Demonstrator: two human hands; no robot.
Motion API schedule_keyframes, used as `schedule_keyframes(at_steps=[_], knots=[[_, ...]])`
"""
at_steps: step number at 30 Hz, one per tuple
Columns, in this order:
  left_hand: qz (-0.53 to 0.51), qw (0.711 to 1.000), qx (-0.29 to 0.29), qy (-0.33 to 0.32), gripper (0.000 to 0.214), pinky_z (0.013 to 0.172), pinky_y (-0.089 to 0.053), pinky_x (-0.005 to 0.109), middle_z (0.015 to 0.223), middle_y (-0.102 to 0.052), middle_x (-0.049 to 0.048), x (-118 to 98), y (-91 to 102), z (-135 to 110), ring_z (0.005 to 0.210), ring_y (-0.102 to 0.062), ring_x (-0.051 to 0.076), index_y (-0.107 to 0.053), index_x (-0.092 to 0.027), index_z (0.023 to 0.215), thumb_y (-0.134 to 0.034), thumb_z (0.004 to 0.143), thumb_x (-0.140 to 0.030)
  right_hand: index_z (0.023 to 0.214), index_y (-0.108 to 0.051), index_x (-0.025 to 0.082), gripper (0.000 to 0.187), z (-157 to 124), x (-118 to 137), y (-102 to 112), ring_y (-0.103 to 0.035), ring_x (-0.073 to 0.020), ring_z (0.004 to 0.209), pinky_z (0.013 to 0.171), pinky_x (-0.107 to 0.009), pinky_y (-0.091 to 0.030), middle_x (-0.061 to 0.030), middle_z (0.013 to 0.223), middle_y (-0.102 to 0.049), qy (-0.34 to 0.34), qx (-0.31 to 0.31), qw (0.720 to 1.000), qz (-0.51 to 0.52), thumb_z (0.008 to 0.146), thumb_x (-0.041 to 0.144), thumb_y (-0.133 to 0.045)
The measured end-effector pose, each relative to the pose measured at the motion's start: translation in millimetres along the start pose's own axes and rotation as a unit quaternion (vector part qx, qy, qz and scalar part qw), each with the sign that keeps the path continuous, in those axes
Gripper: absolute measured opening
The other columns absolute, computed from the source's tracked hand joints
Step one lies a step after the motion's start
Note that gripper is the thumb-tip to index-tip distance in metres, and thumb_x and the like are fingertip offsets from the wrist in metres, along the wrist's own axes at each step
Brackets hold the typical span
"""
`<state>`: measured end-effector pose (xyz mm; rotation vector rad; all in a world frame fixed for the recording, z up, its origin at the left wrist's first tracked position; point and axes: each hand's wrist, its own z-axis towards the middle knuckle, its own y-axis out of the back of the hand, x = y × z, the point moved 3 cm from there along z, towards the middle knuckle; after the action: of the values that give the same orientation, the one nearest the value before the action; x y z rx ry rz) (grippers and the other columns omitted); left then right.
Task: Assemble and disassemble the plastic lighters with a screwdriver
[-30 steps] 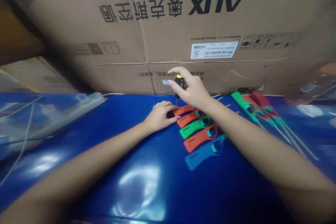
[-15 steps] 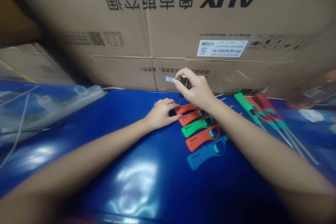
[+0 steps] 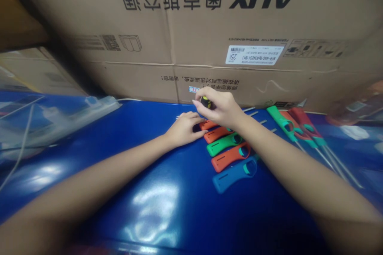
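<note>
Head view: on the blue table (image 3: 119, 191), five lighters (image 3: 224, 143) are lying in a row: one blue, one green, three orange. The left hand (image 3: 183, 129), fingers loosely curled, is resting against the farthest orange lighter (image 3: 208, 124). The right hand (image 3: 224, 109) is gripping a screwdriver (image 3: 206, 102) upright over it. Three more lighters (image 3: 291, 124) are lying to the right, before a cardboard box (image 3: 191, 36).

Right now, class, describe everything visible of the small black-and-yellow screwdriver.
The small black-and-yellow screwdriver has a black, plastic-looking handle with a yellow cap. It stands nearly upright, wrapped in the grip of the right hand, whose fingers hide most of it. Its shaft is mostly hidden, pointing down at the farthest orange plastic lighter, which the left hand touches.
</note>
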<state>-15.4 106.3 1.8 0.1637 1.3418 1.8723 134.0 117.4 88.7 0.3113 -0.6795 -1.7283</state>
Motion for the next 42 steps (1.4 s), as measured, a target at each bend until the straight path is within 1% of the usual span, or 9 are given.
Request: schedule_keyframes(at_steps=[6,10,14,18,26,31,35,39,42], knots=[[-0.016,0.999,-0.021,-0.027,0.027,0.095,-0.051,0.046,0.117,-0.071,0.0107,1,-1.4,0,0.109,-0.065,0.029,-0.071,-0.019,0.114,-0.068,0.090,-0.031,0.097,-0.062,0.017,0.016,-1,13,-5,-0.058,-0.0096,0.067,0.068,-0.020,-0.044,-0.0009,0.082,-0.068,0.034,0.041,0.998,-0.028,0.100,0.028,-0.050],[-0.011,1.000,-0.016,-0.023,0.028,0.097,-0.051,0.044,0.118,-0.071,0.0104,-1,-1.5,0,0.112,-0.065,0.028,-0.071,-0.019,0.114,-0.068,0.090,-0.033,0.096,-0.065,0.017,0.033,5,17,-4,-0.060,-0.0132,0.064,0.062,-0.025,-0.040,-0.0031,0.077,-0.069,-0.074,0.080,0.983,-0.148,0.102,0.036,-0.038],[0.019,1.000,0.000,-0.006,0.029,0.090,-0.051,0.041,0.106,-0.072,0.0091,-2,-0.6,1,0.102,-0.065,0.026,-0.073,-0.018,0.111,-0.070,0.090,-0.038,0.094,-0.070,0.018,0.039,26,13,3,-0.065,-0.0221,0.066,0.057,-0.029,-0.034,-0.0080,0.071,-0.070,-0.205,0.124,0.920,-0.309,0.098,0.045,-0.043],[0.025,1.000,0.002,-0.005,0.032,0.088,-0.050,0.039,0.104,-0.072,0.0081,-3,1.3,1,0.099,-0.065,0.025,-0.072,-0.018,0.115,-0.070,0.091,-0.038,0.088,-0.073,0.015,0.041,51,7,4,-0.070,-0.0308,0.080,0.060,-0.033,-0.040,-0.0167,0.084,-0.074,-0.254,0.202,0.886,-0.330,0.094,0.048,-0.050],[0.034,0.999,0.016,-0.002,0.032,0.089,-0.048,0.039,0.104,-0.071,0.0082,-5,3.3,0,0.101,-0.064,0.025,-0.072,-0.019,0.116,-0.067,0.093,-0.039,0.117,-0.063,0.012,0.033,48,8,5,-0.068,-0.0271,0.078,0.062,-0.034,-0.043,-0.0171,0.099,-0.075,-0.201,0.272,0.920,-0.196,0.095,0.027,-0.043],[0.034,0.999,0.012,-0.001,0.031,0.089,-0.048,0.041,0.105,-0.071,0.0084,-4,2.2,0,0.100,-0.064,0.026,-0.073,-0.020,0.116,-0.067,0.092,-0.039,0.092,-0.068,0.016,0.039,41,9,23,-0.063,-0.0248,0.069,0.061,-0.033,-0.039,-0.0135,0.080,-0.072,-0.244,0.254,0.909,-0.225,0.098,0.048,-0.046],[0.031,0.999,0.013,-0.002,0.032,0.089,-0.048,0.040,0.105,-0.071,0.0085,-4,2.5,0,0.100,-0.063,0.025,-0.072,-0.020,0.117,-0.068,0.092,-0.039,0.111,-0.064,0.018,0.027,41,11,27,-0.061,-0.0214,0.070,0.058,-0.031,-0.036,-0.0109,0.096,-0.075,-0.232,0.284,0.915,-0.169,0.095,0.031,-0.046],[0.029,0.999,0.013,-0.005,0.033,0.088,-0.048,0.038,0.104,-0.071,0.0078,-3,2.7,0,0.099,-0.064,0.025,-0.072,-0.020,0.117,-0.067,0.092,-0.041,0.092,-0.066,0.017,0.034,42,13,27,-0.057,-0.0201,0.062,0.057,-0.032,-0.033,-0.0110,0.085,-0.073,-0.226,0.273,0.915,-0.193,0.097,0.042,-0.045],[0.023,1.000,0.003,-0.009,0.032,0.088,-0.049,0.038,0.104,-0.072,0.0076,-2,2.5,0,0.098,-0.064,0.024,-0.073,-0.019,0.115,-0.066,0.093,-0.041,0.099,-0.066,0.018,0.028,42,15,26,-0.057,-0.0201,0.064,0.057,-0.031,-0.033,-0.0094,0.086,-0.073,-0.213,0.269,0.921,-0.185,0.096,0.037,-0.045]])
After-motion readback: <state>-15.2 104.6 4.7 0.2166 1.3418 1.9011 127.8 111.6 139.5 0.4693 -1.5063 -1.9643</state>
